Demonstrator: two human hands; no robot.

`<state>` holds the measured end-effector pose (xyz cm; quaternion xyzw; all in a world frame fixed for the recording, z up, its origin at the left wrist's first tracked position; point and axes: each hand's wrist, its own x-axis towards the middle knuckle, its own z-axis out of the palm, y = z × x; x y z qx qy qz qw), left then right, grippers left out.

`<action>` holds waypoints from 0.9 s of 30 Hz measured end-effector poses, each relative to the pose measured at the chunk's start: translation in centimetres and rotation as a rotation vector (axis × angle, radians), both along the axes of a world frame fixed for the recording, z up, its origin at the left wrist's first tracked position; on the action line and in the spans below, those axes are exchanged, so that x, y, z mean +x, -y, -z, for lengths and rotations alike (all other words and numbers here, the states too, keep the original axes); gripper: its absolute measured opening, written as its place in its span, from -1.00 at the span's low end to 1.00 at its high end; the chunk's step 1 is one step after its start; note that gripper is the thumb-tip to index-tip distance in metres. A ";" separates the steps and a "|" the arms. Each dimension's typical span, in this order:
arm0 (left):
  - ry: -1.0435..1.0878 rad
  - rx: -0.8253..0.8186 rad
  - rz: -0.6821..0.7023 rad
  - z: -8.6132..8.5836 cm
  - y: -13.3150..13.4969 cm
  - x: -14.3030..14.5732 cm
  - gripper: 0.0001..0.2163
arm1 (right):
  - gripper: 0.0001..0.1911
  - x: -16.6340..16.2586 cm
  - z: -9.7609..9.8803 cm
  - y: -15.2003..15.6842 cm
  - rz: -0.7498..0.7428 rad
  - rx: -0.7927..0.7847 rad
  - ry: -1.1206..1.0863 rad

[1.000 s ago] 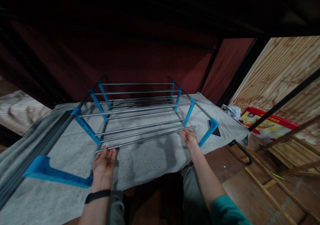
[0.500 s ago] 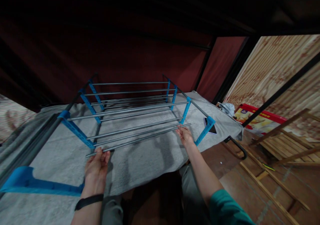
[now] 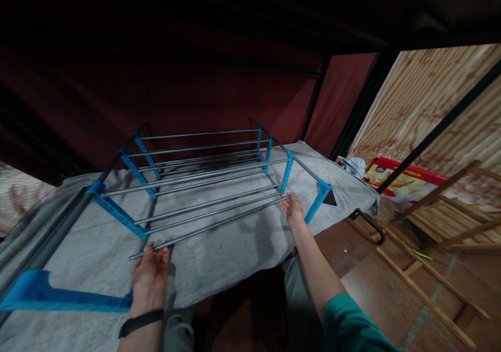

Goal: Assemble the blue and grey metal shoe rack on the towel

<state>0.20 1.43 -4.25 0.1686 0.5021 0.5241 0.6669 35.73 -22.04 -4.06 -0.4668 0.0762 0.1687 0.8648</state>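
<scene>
A thin grey metal tube [image 3: 219,224] runs between my hands, tilted so its left end is lower and nearer to me. My left hand [image 3: 151,274] grips it close to the left end, fingers curled round. At the other end my right hand [image 3: 294,211] pinches the tube, just in front of a blue upright. Behind lies a partly assembled rack of grey tubes and blue plastic brackets [image 3: 119,215]. One blue bracket [image 3: 70,299] sits at the near left, its end beside my left wrist. Another blue bracket [image 3: 316,203] stands to the right of my right hand.
The rack rests on a grey cloth cover [image 3: 227,268] before a dark red panel. A phone [image 3: 331,197] lies behind the right bracket. At right are a black curved handle [image 3: 370,227], a red-and-yellow box [image 3: 407,180], a wooden chair [image 3: 454,216] and a wooden frame on the floor.
The held tube has shifted left and nearer to me at its left end, both hands still on it. Its right end now reaches less far past my right fingers. The view has tilted slightly.
</scene>
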 end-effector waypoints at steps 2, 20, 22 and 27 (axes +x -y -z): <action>-0.005 0.010 0.003 0.0 0.0 0.0 -0.77 | -0.93 -0.1 -0.1 0.0 0.002 0.003 0.000; -0.047 0.038 -0.021 -0.2 0.5 -0.1 -0.61 | -0.49 -0.3 0.0 -0.1 0.029 -0.013 0.027; -0.058 0.043 -0.018 0.0 0.3 -0.2 -0.43 | -0.48 -0.3 0.0 -0.1 0.029 -0.014 0.021; -0.076 0.075 -0.015 0.3 -0.1 -0.2 -0.37 | -0.46 -0.2 0.0 -0.3 0.043 -0.007 -0.006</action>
